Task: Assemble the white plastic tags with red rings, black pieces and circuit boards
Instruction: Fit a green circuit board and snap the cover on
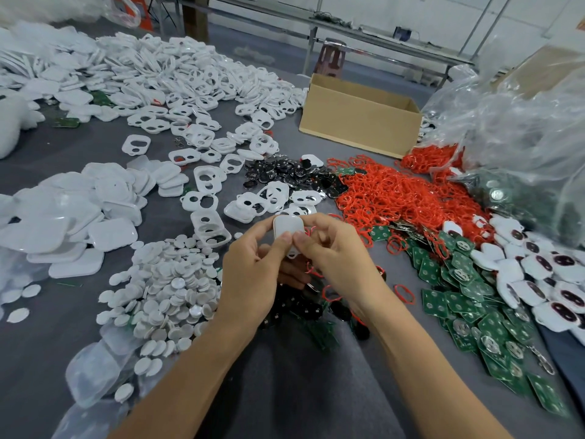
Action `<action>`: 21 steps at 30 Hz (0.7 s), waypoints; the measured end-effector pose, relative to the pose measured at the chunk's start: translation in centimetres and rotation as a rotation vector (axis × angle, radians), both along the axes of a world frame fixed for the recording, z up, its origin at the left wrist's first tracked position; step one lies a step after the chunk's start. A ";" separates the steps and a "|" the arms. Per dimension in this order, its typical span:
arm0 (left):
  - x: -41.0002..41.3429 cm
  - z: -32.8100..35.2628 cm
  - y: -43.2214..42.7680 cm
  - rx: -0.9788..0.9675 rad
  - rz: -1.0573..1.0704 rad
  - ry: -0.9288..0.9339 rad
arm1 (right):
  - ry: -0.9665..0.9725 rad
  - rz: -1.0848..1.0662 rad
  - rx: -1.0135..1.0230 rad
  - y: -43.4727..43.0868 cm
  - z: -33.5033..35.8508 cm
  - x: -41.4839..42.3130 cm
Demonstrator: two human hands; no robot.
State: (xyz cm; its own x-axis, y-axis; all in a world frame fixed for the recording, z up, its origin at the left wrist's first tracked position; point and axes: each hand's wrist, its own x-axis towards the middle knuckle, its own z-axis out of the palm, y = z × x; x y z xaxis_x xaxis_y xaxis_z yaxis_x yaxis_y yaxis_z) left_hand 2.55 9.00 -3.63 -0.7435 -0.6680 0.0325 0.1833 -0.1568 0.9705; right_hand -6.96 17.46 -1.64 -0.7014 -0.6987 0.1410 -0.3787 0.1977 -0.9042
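White plastic, the tag (287, 229) is up off the bench (285, 400) at the centre of my view, gripped from both sides. The left hand (253, 274) curls round its left edge with the thumb pressed on the face. The right hand (335, 258) pinches the right edge, its thumb tip meeting the left thumb. I read that two-thumb hold as a squeeze to seat or snap something shut, and holding the tag in the air lets the fingers push back from below. A red ring (311, 230) shows at the tag's right edge, between the right fingers; whether it is seated I cannot tell. Just beneath the hands lie black pieces (300, 307), near enough to pick up without reaching. Farther out the stock is sorted by kind, I judge so that each part has its own side. The ring heap (405, 198) and green boards (474, 299) are to the right, white discs (171, 289) and covers (63, 223) to the left, and frames (190, 77) spread across the back. Filled tags (550, 280) pile at the far right, beside a clear bag (522, 131). A box (357, 122) stands open behind the ring heap, probably for finished work.
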 end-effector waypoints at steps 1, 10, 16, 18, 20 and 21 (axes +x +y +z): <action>0.0 -0.1 -0.1 -0.051 0.030 -0.019 | 0.042 -0.015 0.004 0.0 0.1 0.1; 0.0 -0.6 -0.4 -0.180 0.086 -0.043 | 0.289 -0.008 0.026 0.2 1.3 0.5; 0.3 -0.2 -0.1 -0.151 0.033 0.011 | 0.180 -0.040 -0.035 0.7 1.9 -0.1; 0.3 0.1 0.1 -0.126 0.029 0.026 | 0.102 -0.015 -0.061 0.8 2.0 -0.3; 0.3 0.2 0.2 -0.177 0.038 0.038 | 0.068 0.019 -0.070 0.8 2.2 -0.3; 0.4 0.3 0.2 -0.210 0.047 0.040 | 0.064 0.038 -0.072 0.8 2.3 -0.3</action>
